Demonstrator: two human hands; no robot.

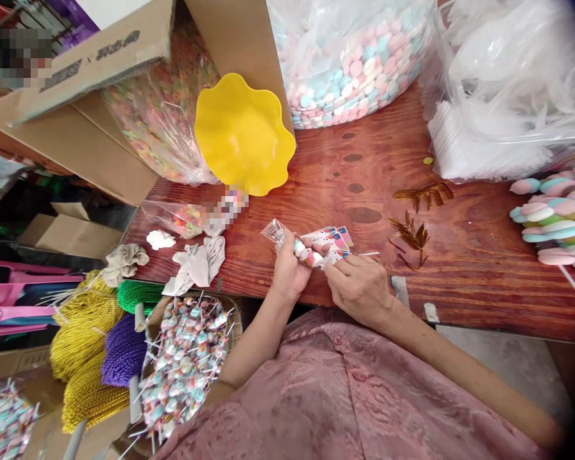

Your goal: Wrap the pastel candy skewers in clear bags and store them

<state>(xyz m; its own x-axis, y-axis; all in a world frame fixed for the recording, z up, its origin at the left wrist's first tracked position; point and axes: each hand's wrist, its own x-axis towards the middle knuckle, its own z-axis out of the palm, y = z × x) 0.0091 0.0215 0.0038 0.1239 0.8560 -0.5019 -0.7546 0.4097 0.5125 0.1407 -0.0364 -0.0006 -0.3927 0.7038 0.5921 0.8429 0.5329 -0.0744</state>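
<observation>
We're low over the wooden table, the yellow bowl behind; our left hand is closed around the bagged candy stick, and our right hand pinches its wrapper end, so a loose pinch could let the clear wrapper slide off.

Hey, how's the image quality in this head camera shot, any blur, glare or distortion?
Head view: even daylight with soft shadows; glare on the clear plastic bags; wide-angle bending at the edges, with dark corners at right; two pixelated patches, top left and beside the yellow bowl; the left hand and right hand look sharp.
</observation>
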